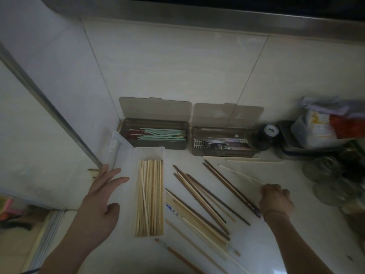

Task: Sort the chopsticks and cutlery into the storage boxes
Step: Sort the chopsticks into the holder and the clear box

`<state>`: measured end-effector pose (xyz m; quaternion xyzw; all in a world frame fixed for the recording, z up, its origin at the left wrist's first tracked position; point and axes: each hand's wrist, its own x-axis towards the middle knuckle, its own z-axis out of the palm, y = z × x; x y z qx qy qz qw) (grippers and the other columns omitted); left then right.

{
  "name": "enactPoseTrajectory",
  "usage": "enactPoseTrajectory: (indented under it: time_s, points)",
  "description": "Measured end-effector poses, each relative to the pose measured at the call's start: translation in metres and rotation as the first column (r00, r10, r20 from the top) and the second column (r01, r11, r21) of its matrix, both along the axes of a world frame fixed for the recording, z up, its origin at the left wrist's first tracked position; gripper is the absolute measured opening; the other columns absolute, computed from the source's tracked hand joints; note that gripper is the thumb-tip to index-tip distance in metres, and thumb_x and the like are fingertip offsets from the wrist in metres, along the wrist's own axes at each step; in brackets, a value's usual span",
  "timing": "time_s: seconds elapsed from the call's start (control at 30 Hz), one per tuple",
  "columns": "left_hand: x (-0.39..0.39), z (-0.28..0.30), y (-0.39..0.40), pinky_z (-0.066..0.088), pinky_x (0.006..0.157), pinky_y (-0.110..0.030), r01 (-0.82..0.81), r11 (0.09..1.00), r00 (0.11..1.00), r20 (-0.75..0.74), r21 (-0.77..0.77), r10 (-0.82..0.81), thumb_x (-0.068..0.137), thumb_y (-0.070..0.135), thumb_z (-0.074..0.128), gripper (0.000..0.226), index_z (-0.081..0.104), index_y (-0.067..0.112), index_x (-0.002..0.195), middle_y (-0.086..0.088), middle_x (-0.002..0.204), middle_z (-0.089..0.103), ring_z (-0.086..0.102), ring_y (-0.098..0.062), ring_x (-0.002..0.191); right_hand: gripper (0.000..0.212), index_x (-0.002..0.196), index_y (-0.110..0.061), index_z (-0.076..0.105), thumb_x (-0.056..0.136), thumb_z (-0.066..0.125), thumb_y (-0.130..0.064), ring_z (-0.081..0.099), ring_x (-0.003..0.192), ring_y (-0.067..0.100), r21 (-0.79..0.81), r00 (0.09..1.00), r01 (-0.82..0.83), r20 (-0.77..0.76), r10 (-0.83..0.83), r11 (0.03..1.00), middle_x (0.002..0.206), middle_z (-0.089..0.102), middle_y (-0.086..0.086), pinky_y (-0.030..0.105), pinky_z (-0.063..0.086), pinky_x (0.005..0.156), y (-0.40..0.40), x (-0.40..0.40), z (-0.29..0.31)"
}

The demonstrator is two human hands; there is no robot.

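Chopsticks [199,206] lay scattered loose across the pale counter [276,244], a fan of dark brown and light wooden sticks running from about 12 o'clock down to 6 o'clock in front of me. At roughly 11 o'clock from that heap sat the clear box [151,155], its lid [118,153] swung open to the left, holding a neat row of pale bamboo chopsticks [150,198]. I saw the left hand [100,196] spread flat with straight fingers, resting on that open lid and gripping nothing. Over at 3 o'clock the right hand [276,200] was curled knuckles-up, and thin pale sticks [241,175] ran out from under its fingers toward 10 o'clock (it appeared to pinch them, though the dim light hid the fingertips). Against the tiled wall at 12 o'clock stood two smoky boxes with lids raised: the left smoky box [155,145] held mint-green and red chopsticks [162,133], the right smoky box [223,152] held metal cutlery [219,145] on a perforated tray. Just in front of it a few more pale sticks [252,160] lay crosswise. Jars and bagged packets [320,127] crowded the counter at 2 o'clock.
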<state>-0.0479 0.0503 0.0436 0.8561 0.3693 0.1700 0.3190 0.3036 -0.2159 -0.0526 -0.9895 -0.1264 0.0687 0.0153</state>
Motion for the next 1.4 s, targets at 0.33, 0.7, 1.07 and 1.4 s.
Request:
enactPoseTrajectory:
  time_s: [0.33, 0.7, 1.07, 1.4]
  points:
    - [-0.003, -0.011, 0.004, 0.02, 0.113, -0.026, 0.018, 0.999, 0.998, 0.064, 0.032, -0.02, 0.071, -0.017, 0.054, 0.074, 0.054, 0.038, 0.119, 0.02, 0.144, 0.039, 0.01, 0.003, 0.144, 0.03, 0.102, -0.032, 0.058, 0.093, 0.046, -0.005, 0.055, 0.065, 0.005, 0.786, 0.936, -0.201, -0.021, 0.351, 0.584, 0.076, 0.058, -0.011, 0.016, 0.041, 0.055, 0.119, -0.104, 0.081]
    - [-0.005, -0.015, 0.006, 0.013, 0.11, -0.013, 0.069, 0.997, 0.992, 0.103, 0.042, -0.073, 0.071, -0.015, 0.052, 0.071, 0.055, 0.036, 0.121, 0.018, 0.145, 0.038, 0.008, 0.0, 0.146, 0.037, 0.127, -0.027, 0.051, 0.09, 0.049, -0.028, 0.039, 0.126, 0.026, 0.04, 0.561, -0.82, -0.143, 0.815, 0.571, 0.117, 0.059, 0.0, 0.068, -0.016, 0.105, 0.197, -0.205, 0.026]
    - [-0.008, -0.017, 0.009, 0.027, 0.112, -0.037, 0.054, 0.998, 0.993, 0.109, 0.017, -0.055, 0.068, -0.02, 0.053, 0.075, 0.055, 0.038, 0.117, 0.017, 0.142, 0.042, 0.011, 0.0, 0.145, 0.023, 0.103, -0.022, 0.066, 0.088, 0.053, -0.031, 0.055, 0.106, 0.023, 0.305, 0.346, -0.892, -0.012, 0.938, 0.333, 0.094, 0.066, 0.001, 0.065, 0.007, 0.113, 0.16, -0.192, 0.016]
    - [-0.009, -0.018, 0.008, 0.026, 0.114, -0.043, 0.056, 0.996, 0.995, 0.082, 0.076, -0.062, 0.061, -0.031, 0.044, 0.083, 0.061, 0.029, 0.116, 0.011, 0.142, 0.046, 0.015, -0.005, 0.146, 0.025, 0.103, -0.023, 0.069, 0.083, 0.07, -0.008, 0.063, 0.084, 0.02, 0.547, 0.976, -0.114, -0.093, 0.196, 0.83, 0.101, 0.069, 0.005, 0.037, 0.053, 0.087, 0.057, -0.007, 0.0]
